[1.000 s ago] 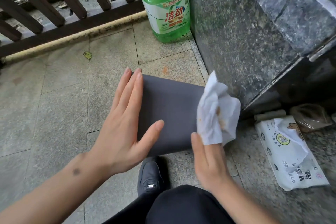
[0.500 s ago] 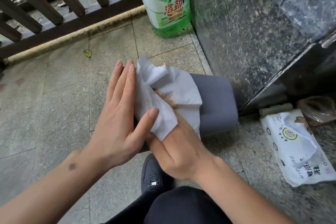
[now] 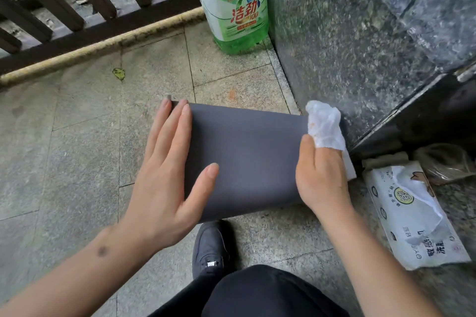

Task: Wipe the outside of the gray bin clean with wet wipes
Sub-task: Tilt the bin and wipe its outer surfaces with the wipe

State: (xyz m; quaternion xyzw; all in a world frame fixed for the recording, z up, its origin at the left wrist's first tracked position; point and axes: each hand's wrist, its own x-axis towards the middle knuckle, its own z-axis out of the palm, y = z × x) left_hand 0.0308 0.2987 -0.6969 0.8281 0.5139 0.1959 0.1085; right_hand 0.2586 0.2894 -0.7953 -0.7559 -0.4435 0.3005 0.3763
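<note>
Under both palms, on the tiled floor (image 3: 85, 141): gray bin (image 3: 247, 159) lying on its side. Left hand (image 3: 170, 177) flat on its left end, fingers pressed together, thumb spread across the face. Right hand (image 3: 322, 175) at the right end, fingers wrapped in a stained wet wipe (image 3: 325, 126), pressing it there. Wipes pack (image 3: 409, 216) just right.

The bin (image 3: 247, 159) lies on its side on the tiled floor (image 3: 77, 149), beside the stone wall (image 3: 347, 46) at its right. The left hand (image 3: 170, 175) rests flat on the bin's left end. The right hand (image 3: 319, 177) presses a wet wipe (image 3: 325, 127) against the bin's right end. Behind the bin, a detergent bottle (image 3: 235, 5) stands in the corner between wall and railing (image 3: 77, 0). A wipes pack (image 3: 409, 216) lies right of the right hand. A shoe (image 3: 210, 249) stands on the floor before the bin.
</note>
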